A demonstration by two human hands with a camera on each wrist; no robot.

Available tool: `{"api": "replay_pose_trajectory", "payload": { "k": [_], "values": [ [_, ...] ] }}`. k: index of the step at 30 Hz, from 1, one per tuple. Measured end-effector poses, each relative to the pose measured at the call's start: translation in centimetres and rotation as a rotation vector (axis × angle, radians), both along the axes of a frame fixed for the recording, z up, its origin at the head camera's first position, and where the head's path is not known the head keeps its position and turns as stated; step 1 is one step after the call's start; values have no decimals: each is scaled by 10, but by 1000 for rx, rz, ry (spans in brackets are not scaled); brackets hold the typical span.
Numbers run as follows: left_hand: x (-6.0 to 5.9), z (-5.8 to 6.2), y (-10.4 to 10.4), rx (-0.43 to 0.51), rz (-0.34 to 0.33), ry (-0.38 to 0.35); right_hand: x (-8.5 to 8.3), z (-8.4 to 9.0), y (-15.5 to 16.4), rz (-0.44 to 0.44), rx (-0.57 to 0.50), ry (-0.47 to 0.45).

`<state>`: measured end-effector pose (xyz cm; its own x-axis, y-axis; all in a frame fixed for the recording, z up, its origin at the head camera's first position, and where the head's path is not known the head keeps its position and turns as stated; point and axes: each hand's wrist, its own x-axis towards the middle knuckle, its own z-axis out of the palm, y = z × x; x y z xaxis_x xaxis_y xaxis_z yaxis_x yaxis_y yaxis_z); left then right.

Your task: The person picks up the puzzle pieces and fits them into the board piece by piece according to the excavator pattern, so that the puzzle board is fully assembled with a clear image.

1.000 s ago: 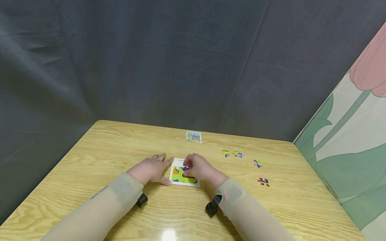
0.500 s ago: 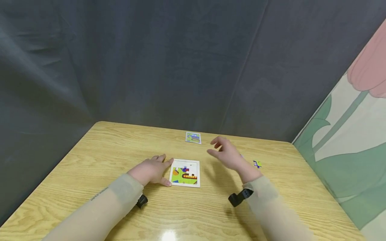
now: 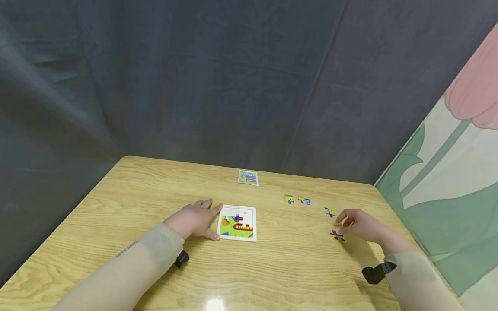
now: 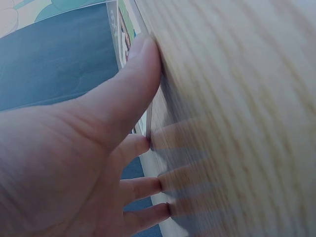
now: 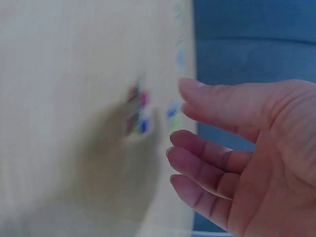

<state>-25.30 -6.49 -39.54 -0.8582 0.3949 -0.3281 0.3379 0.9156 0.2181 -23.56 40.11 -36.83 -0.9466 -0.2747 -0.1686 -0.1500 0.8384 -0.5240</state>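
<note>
From the head view, my left hand (image 3: 193, 220) rests with relaxed fingers against the left edge of the puzzle board (image 3: 237, 223) on the table (image 3: 128, 194). My right hand (image 3: 359, 225) hovers, loosely spread and empty, just beside the red piece (image 3: 336, 235). I judge the piece light, thin and stiff, best pinched at its edges.

In the left wrist view, the thumb (image 4: 129, 94) presses the board's edge.

In the right wrist view, the fingers (image 5: 217, 106) are apart and the piece is blurred.

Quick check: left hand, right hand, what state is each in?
Left hand: open, straight fingers resting against the white-framed puzzle board.
Right hand: open, holding nothing, just beside the red-and-purple loose puzzle piece.
</note>
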Motion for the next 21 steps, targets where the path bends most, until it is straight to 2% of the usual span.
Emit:
{"api": "replay_pose_trajectory", "payload": {
  "k": [5,8,14,21],
  "values": [
    [-2,-3,-1,-11,-5,2,4,-21,10,4,-15,5],
    [-4,-5,-1,-11,-7,6,4,-27,10,-3,10,49],
    [-5,-7,-1,-10,-8,6,4,-31,6,-9,23,103],
    [-3,-4,-1,1,-12,14,5,-35,5,-16,-32,120]
  ]
}}
